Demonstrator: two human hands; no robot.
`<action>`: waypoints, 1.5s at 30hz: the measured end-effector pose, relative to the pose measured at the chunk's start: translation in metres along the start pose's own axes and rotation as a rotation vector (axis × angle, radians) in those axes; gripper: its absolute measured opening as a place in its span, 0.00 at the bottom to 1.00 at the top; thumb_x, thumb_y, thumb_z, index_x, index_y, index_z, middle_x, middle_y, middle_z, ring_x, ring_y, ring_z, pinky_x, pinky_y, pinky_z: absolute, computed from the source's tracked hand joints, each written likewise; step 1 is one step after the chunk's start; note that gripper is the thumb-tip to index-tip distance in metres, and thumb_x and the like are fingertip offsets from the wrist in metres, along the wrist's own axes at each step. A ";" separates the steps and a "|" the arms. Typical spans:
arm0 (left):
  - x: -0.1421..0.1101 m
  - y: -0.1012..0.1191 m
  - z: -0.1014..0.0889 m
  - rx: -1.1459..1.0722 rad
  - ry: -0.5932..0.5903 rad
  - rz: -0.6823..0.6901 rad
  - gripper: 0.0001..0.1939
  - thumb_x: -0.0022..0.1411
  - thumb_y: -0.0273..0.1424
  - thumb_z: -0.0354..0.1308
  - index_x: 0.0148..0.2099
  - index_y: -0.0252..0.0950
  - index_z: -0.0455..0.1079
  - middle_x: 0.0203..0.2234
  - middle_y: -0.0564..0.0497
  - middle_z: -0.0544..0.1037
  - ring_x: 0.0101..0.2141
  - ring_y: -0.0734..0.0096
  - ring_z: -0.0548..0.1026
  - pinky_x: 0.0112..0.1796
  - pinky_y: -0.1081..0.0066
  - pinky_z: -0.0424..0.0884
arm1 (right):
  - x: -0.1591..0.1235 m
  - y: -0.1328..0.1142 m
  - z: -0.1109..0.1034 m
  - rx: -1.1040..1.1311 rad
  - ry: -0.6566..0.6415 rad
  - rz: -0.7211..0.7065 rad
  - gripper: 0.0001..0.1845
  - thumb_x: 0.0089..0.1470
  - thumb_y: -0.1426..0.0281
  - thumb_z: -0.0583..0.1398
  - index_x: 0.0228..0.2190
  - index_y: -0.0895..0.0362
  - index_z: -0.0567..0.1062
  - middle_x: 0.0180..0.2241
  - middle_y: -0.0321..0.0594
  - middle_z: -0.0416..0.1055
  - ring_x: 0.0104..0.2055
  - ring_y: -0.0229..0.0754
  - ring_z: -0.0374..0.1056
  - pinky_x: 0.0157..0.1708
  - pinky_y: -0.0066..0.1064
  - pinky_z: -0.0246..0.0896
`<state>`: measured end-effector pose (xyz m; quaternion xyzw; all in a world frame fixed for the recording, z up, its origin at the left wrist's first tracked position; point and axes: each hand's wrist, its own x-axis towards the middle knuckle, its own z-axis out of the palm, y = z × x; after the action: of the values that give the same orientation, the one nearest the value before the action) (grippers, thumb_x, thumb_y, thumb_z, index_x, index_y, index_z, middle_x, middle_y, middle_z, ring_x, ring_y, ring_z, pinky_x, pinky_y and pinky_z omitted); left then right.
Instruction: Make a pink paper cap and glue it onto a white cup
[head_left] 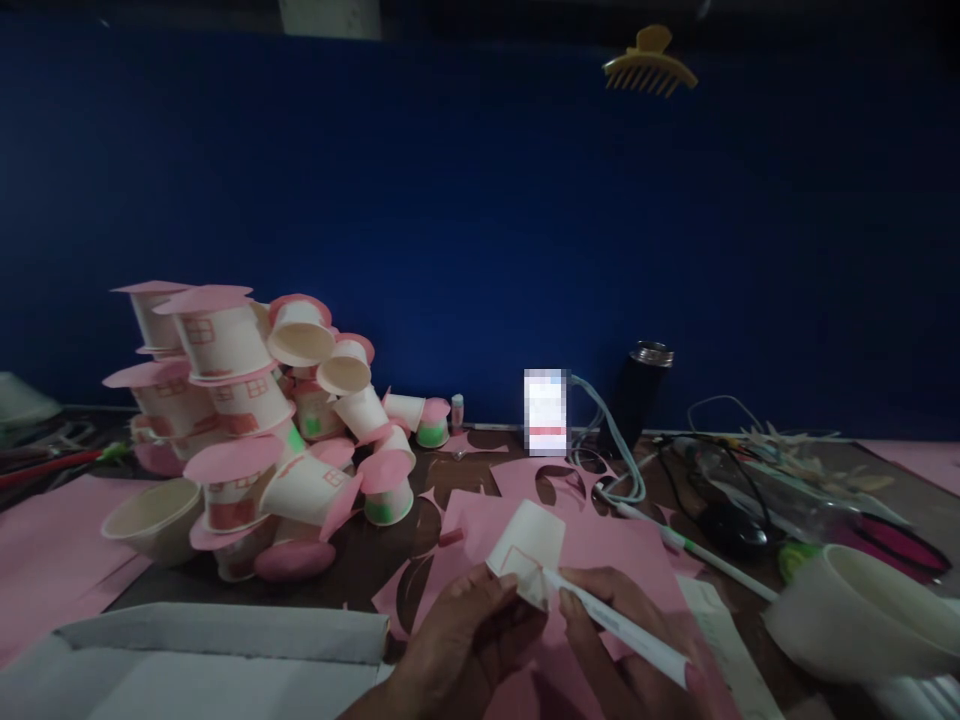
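Note:
A white paper cup [531, 535] is tilted in my left hand [469, 635], whose thumb and fingers grip it near its lower end. Red lines are drawn on the cup's side. My right hand [619, 630] is closed around a white marker [622, 630] with a red end, its tip against the cup beside the red lines. Under both hands lies pink paper [600, 540] with cut edges. To the left, several paper cups [232, 340] with pink paper discs are stacked in a pile, some bearing red window drawings and green patches.
An open white box [225, 640] lies at the front left, near a bowl [154, 520]. A lit phone [546, 412], a dark bottle [637, 400] and a cable [630, 470] stand behind. At the right are a large white cup [862, 620] and a computer mouse [733, 528].

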<state>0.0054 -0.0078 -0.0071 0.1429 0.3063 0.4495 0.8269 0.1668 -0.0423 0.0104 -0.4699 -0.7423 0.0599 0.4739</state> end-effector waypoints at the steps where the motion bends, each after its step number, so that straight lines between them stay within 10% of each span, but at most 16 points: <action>1: 0.000 0.000 0.000 0.004 0.002 0.002 0.07 0.53 0.25 0.65 0.36 0.27 0.77 0.33 0.40 0.82 0.35 0.62 0.80 0.41 0.67 0.75 | -0.001 0.000 0.000 0.006 0.000 0.004 0.07 0.59 0.74 0.57 0.40 0.54 0.69 0.32 0.38 0.75 0.34 0.39 0.75 0.34 0.26 0.73; 28: 0.011 -0.004 -0.007 -0.059 -0.130 0.005 0.05 0.54 0.24 0.65 0.34 0.27 0.74 0.28 0.44 0.78 0.30 0.71 0.76 0.38 0.72 0.72 | -0.016 0.007 0.030 0.020 0.074 0.037 0.05 0.59 0.69 0.55 0.35 0.52 0.72 0.25 0.35 0.74 0.24 0.38 0.72 0.24 0.25 0.68; 45: 0.009 -0.003 -0.007 -0.104 0.083 0.030 0.05 0.59 0.21 0.58 0.34 0.25 0.76 0.37 0.37 0.79 0.39 0.62 0.77 0.47 0.62 0.73 | -0.001 0.005 -0.003 -0.034 0.068 -0.008 0.09 0.58 0.74 0.57 0.41 0.54 0.71 0.33 0.38 0.75 0.33 0.38 0.74 0.34 0.25 0.71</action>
<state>0.0061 -0.0023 -0.0172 0.0856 0.3145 0.4826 0.8129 0.1724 -0.0415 0.0093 -0.4769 -0.7284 0.0295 0.4911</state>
